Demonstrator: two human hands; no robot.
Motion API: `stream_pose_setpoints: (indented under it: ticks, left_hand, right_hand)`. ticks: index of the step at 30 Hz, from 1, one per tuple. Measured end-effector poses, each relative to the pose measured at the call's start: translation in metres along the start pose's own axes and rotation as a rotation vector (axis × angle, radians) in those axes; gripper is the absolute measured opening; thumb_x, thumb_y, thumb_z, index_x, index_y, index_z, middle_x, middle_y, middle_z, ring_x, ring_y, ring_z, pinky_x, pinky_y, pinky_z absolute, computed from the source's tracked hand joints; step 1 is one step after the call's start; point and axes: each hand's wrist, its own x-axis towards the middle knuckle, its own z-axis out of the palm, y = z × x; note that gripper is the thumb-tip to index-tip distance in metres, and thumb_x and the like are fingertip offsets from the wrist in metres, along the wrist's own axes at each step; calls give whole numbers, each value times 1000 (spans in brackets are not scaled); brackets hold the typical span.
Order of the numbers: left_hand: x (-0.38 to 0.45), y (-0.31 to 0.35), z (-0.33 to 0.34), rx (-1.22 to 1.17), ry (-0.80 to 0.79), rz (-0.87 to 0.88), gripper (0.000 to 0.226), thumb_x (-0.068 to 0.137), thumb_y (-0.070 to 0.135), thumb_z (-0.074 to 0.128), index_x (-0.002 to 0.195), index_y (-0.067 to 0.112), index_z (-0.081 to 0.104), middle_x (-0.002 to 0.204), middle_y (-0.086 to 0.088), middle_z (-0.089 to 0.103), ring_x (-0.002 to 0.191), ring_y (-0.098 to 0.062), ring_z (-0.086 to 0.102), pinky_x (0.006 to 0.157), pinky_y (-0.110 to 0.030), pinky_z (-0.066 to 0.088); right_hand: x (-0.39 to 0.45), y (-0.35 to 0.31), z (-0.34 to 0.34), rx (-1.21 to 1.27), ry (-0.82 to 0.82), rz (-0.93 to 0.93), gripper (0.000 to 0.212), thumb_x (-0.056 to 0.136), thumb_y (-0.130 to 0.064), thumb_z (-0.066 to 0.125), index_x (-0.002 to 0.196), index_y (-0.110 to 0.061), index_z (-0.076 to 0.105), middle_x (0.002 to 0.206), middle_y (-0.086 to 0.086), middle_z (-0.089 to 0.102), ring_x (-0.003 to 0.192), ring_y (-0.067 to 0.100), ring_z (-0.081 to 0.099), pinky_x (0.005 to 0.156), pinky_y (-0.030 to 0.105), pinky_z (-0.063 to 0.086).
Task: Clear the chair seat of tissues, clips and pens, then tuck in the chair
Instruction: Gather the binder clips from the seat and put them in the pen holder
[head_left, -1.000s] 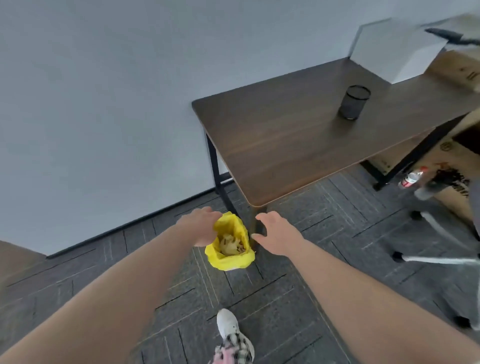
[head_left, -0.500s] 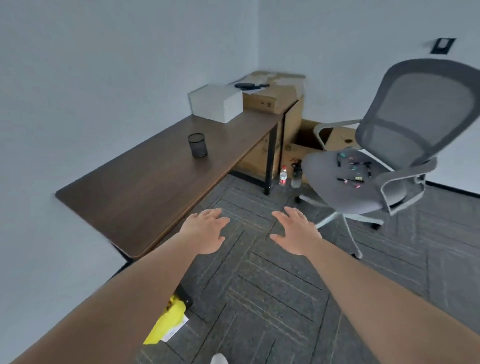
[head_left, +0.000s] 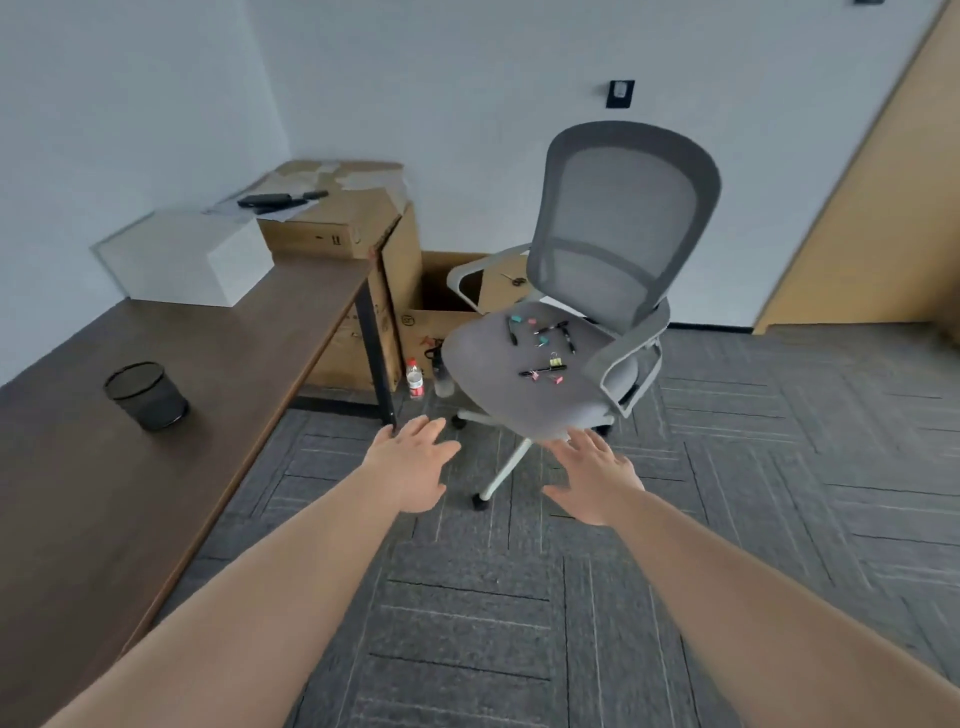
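- The left hand (head_left: 410, 467) was stretched forward, palm down, with its fingers (head_left: 428, 428) spread loosely and nothing in them.
- The right hand (head_left: 597, 480) was held out the same way, its fingers (head_left: 589, 441) splayed wide and bare.
- Just past the fingertips of both hands stood the grey mesh-backed swivel chair (head_left: 618, 249) on a white wheeled base, its padded grey seat (head_left: 498, 384) apart from either hand.
- Beyond the right fingers, scattered across that seat, lay small coloured binder clips (head_left: 557, 359) and dark pens (head_left: 543, 370); no tissues could be made out there.
- To the left of the left fingers ran the dark wood-topped desk (head_left: 218, 374) with black legs, the chair standing clear of it.
- On the desk, well left of the fingers, sat a black mesh cup (head_left: 145, 396) and a white box (head_left: 184, 257).
- A small plastic bottle (head_left: 414, 380) stood on the grey carpet just ahead of the left fingertips.
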Motion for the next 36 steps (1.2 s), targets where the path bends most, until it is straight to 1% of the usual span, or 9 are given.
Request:
stream_pose_setpoints:
  ticks: [5, 11, 13, 18, 21, 24, 28, 32, 36]
  left_hand:
    - [103, -11, -23, -43, 31, 127, 61, 95, 36, 45, 149, 27, 19, 161, -6, 1, 149, -26, 0, 118, -50, 14]
    - [202, -18, -37, 15, -38, 201, 63, 94, 36, 46, 149, 28, 17, 161, -6, 2, 148, -26, 1, 118, -51, 17]
    - [237, -14, -46, 4, -46, 217, 62, 94, 35, 45, 149, 28, 17, 161, -6, 3, 148, -26, 1, 117, -51, 17]
    - [313, -5, -59, -4, -27, 210, 58, 95, 34, 44, 148, 26, 22, 160, -6, 10, 148, -25, 2, 118, -48, 17]
    - [356, -8, -64, -6, -103, 174, 56, 95, 34, 44, 147, 26, 24, 160, -8, 13, 148, -25, 4, 117, -48, 17]
    - [396, -10, -68, -16, -136, 156, 56, 95, 34, 45, 146, 25, 25, 158, -9, 16, 148, -26, 7, 116, -49, 20]
    - [436, -9, -69, -74, -168, 150, 54, 94, 33, 47, 144, 22, 29, 154, -8, 24, 144, -26, 17, 111, -48, 29]
    - [480, -17, -62, -111, -240, 180, 54, 94, 36, 47, 143, 21, 31, 155, -6, 22, 144, -25, 18, 111, -47, 29]
    - [536, -29, -56, -166, -294, 235, 59, 94, 39, 48, 147, 27, 25, 156, -2, 20, 144, -26, 19, 110, -45, 29]
  right_hand:
    - [68, 16, -13, -10, -30, 95, 64, 95, -41, 48, 150, -34, 14, 161, 3, 6, 150, 23, -3, 116, 51, 19]
    - [137, 39, -26, 49, -47, 149, 63, 96, -36, 48, 150, -31, 16, 161, 4, 5, 150, 23, -5, 119, 50, 15]
    - [164, 52, -31, 66, -46, 154, 63, 96, -35, 48, 150, -31, 16, 160, 5, 7, 149, 23, -3, 118, 50, 17]
    - [246, 93, -40, 130, -62, 144, 63, 93, -24, 49, 148, -30, 19, 156, 6, 15, 146, 26, 12, 110, 49, 31]
    - [296, 115, -47, 269, -80, 200, 58, 93, -22, 47, 147, -28, 24, 150, 6, 26, 138, 29, 28, 102, 49, 42]
    - [338, 130, -46, 347, -89, 216, 54, 94, -23, 47, 145, -26, 29, 141, 4, 36, 130, 29, 37, 96, 46, 46]
    - [380, 140, -41, 371, -145, 217, 48, 92, -22, 46, 138, -28, 36, 137, 3, 39, 125, 29, 42, 93, 46, 48]
    - [418, 146, -31, 370, -220, 248, 47, 91, -21, 47, 137, -26, 37, 137, 3, 38, 125, 29, 42, 94, 47, 48]
    - [454, 151, -25, 379, -243, 308, 42, 88, -19, 48, 129, -26, 43, 133, 4, 40, 124, 28, 41, 94, 44, 47]
